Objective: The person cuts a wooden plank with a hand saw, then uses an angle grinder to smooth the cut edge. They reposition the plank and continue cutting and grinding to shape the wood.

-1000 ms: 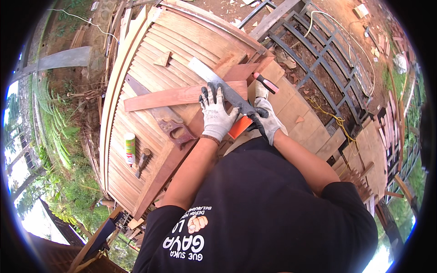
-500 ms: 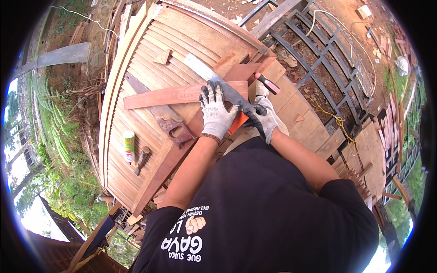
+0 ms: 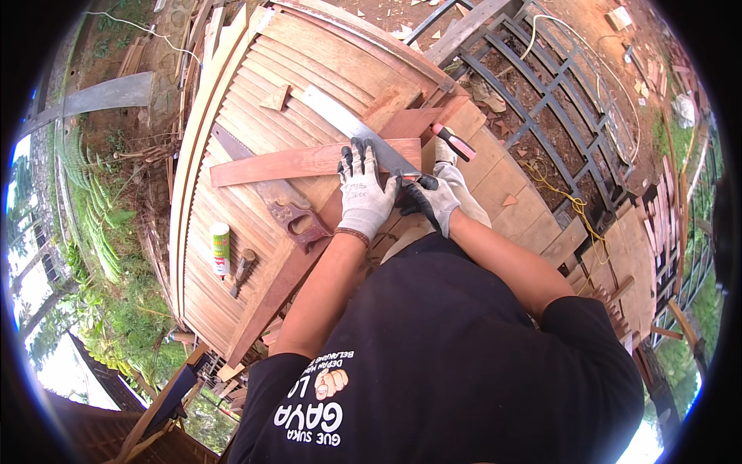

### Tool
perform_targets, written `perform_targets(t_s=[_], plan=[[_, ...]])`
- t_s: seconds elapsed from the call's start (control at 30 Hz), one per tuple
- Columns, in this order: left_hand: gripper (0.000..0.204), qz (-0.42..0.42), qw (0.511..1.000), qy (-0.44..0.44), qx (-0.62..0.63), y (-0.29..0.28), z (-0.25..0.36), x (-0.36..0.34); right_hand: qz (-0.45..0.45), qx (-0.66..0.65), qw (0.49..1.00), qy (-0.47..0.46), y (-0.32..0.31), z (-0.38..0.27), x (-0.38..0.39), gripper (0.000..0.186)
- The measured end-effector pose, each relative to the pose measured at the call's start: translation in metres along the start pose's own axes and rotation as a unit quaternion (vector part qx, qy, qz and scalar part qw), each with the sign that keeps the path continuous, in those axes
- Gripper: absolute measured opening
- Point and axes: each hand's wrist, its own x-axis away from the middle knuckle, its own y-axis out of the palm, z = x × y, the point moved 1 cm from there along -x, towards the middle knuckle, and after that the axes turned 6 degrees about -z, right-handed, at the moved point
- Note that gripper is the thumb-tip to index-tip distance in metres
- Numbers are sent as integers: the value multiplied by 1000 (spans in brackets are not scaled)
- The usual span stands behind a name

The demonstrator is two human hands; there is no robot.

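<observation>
My gloved left hand [image 3: 366, 197] lies with fingers spread on a reddish plank [image 3: 270, 166], its fingertips beside a long steel handsaw blade [image 3: 336, 116]. My gloved right hand [image 3: 433, 197] is closed round the saw's handle end, mostly hidden under the fingers; the blade slants up-left across the plank. Under the plank lies a second handsaw [image 3: 301, 224] with a wooden handle. A pink-and-black handled tool [image 3: 456, 143] lies just right of the plank's end. A triangular offcut [image 3: 274, 98] rests on the slatted wooden panel [image 3: 209, 286].
A green-and-white tube [image 3: 220, 247] and a short wooden-handled tool [image 3: 243, 271] lie at left on the panel. Flat boards [image 3: 518, 224] are at right, beside a dark metal grid [image 3: 541, 100] and a yellow cord [image 3: 576, 205]. Plants and scrap timber surround the workspace.
The blade has slid up and left along its length with my right hand, and the orange part below it is now mostly hidden. My left hand stays in place.
</observation>
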Motion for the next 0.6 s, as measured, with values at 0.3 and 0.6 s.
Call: perform_targets(t_s=[0.3,0.6], plan=[[79,-14,1000,15,-11,-1,-3,0,11,-16,1000,16,2,-1,-8,33],[72,-14,1000,23,4,-4,-2,0,0,-17,1000,1,1,0,-9,35]])
